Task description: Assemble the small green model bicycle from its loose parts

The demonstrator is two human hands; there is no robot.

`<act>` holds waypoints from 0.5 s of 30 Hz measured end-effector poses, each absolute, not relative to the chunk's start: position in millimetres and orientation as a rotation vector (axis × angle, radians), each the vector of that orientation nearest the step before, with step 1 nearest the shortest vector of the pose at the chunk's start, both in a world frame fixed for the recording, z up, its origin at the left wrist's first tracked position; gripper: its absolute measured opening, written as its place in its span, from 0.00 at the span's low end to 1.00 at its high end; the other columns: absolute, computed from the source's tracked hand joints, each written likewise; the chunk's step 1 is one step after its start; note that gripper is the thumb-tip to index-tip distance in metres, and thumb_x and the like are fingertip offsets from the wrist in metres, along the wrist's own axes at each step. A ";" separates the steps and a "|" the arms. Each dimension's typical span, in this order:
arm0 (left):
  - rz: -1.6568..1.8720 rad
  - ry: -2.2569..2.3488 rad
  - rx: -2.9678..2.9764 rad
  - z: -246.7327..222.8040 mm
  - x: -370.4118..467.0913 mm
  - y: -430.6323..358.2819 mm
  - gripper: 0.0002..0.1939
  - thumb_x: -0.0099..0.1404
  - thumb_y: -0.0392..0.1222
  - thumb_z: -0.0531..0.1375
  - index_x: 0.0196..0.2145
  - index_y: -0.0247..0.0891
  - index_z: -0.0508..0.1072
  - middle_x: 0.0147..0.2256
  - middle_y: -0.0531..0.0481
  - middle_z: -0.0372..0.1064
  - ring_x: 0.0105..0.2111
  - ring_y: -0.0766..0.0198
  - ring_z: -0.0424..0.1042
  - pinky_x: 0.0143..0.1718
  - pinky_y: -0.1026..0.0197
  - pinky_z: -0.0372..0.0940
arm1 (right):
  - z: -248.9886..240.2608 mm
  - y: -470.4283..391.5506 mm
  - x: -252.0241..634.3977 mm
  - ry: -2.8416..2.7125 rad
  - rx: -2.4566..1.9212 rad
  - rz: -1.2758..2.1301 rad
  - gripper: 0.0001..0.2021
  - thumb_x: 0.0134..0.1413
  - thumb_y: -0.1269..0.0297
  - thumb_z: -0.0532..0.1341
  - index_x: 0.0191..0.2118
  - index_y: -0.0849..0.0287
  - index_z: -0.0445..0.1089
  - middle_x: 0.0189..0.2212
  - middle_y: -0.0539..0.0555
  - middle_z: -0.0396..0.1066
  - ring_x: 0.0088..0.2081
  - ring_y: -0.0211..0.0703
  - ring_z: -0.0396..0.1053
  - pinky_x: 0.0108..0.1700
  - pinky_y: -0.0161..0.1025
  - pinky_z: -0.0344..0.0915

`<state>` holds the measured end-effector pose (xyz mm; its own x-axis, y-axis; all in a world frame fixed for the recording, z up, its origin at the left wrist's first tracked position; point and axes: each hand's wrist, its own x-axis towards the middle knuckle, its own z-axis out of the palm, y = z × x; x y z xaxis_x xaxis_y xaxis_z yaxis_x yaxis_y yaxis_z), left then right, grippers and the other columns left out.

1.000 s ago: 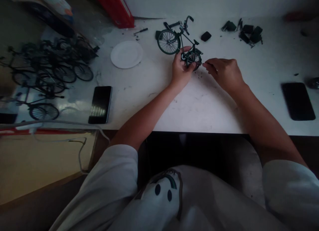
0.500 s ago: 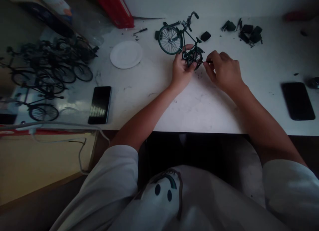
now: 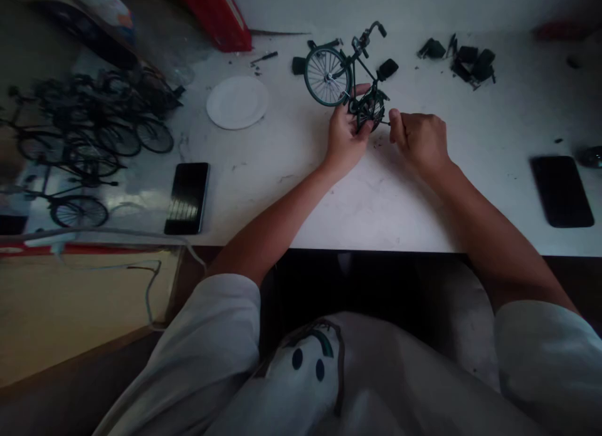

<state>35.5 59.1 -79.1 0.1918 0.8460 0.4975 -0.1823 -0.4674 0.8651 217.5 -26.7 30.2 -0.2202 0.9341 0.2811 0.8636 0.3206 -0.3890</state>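
A dark green model bicycle [image 3: 328, 76] is held up over the table by its rear part, tilted, with the front wheel to the upper left and the handlebar at the top. My left hand [image 3: 345, 138] is closed around the rear wheel [image 3: 370, 110], thumb at the wheel's lower edge. In the pinched fingers of my right hand [image 3: 420, 137] is a small screwdriver [image 3: 386, 123]. Its thin shaft points left at the rear wheel's hub area; its handle is mostly hidden in the fist. Whether the tip touches a screw, I cannot tell.
Several dark model bicycles [image 3: 96, 132] stand crowded at the left. A white plate [image 3: 237, 103], a phone [image 3: 187, 198] and a small dark tool [image 3: 264, 59] lie nearby. Small dark parts [image 3: 470, 63] are at the back right; another dark phone [image 3: 562, 191] lies at the right.
The bicycle has shifted slightly right, with its handlebar swung right too. My right hand has turned, its knuckles rolled over, and the screwdriver's shaft still points at the rear wheel.
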 end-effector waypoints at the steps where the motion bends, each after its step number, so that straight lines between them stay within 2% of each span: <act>1: 1.458 0.638 1.597 -83.2 34.5 63.6 0.40 0.77 0.62 0.65 0.79 0.58 0.57 0.69 0.45 0.74 0.68 0.51 0.79 0.72 0.43 0.75 | 31.7 -27.9 216.7 -2.142 -1.612 0.160 0.40 0.84 0.35 0.34 0.37 0.54 0.74 0.31 0.59 0.74 0.36 0.53 0.72 0.42 0.48 0.61; 4: 1.488 0.663 1.631 -90.3 30.6 73.6 0.40 0.78 0.64 0.65 0.79 0.59 0.56 0.70 0.44 0.73 0.68 0.52 0.79 0.73 0.44 0.74 | 37.4 -30.7 215.6 -2.220 -1.591 0.048 0.34 0.85 0.37 0.39 0.54 0.55 0.74 0.42 0.61 0.79 0.44 0.57 0.76 0.41 0.47 0.62; 5: 1.490 0.670 1.650 -91.4 29.5 75.6 0.39 0.78 0.64 0.64 0.79 0.60 0.56 0.71 0.45 0.72 0.68 0.52 0.78 0.73 0.44 0.74 | 38.9 -31.1 215.8 -2.252 -1.571 0.020 0.32 0.85 0.38 0.39 0.57 0.55 0.72 0.45 0.63 0.79 0.47 0.58 0.76 0.40 0.47 0.62; 9: 1.554 0.615 1.685 -95.3 28.7 81.1 0.36 0.79 0.65 0.63 0.77 0.61 0.58 0.72 0.47 0.71 0.67 0.53 0.79 0.71 0.45 0.76 | 39.9 -30.1 217.1 -2.335 -1.544 -0.066 0.27 0.86 0.45 0.40 0.56 0.55 0.71 0.47 0.66 0.78 0.53 0.62 0.75 0.38 0.46 0.62; 12: 1.586 0.628 1.638 -97.1 29.1 84.8 0.35 0.77 0.60 0.66 0.76 0.62 0.61 0.70 0.48 0.73 0.65 0.53 0.81 0.69 0.47 0.78 | 38.0 -29.2 215.3 -2.331 -1.556 -0.049 0.24 0.87 0.47 0.41 0.55 0.55 0.70 0.46 0.65 0.78 0.51 0.61 0.75 0.38 0.46 0.63; 15: 1.579 0.626 1.683 -96.9 28.2 86.5 0.34 0.78 0.56 0.65 0.76 0.64 0.60 0.69 0.50 0.74 0.63 0.55 0.81 0.67 0.50 0.80 | 36.7 -29.0 211.1 -2.332 -1.613 -0.089 0.24 0.87 0.50 0.42 0.55 0.57 0.71 0.45 0.65 0.77 0.50 0.61 0.76 0.38 0.45 0.62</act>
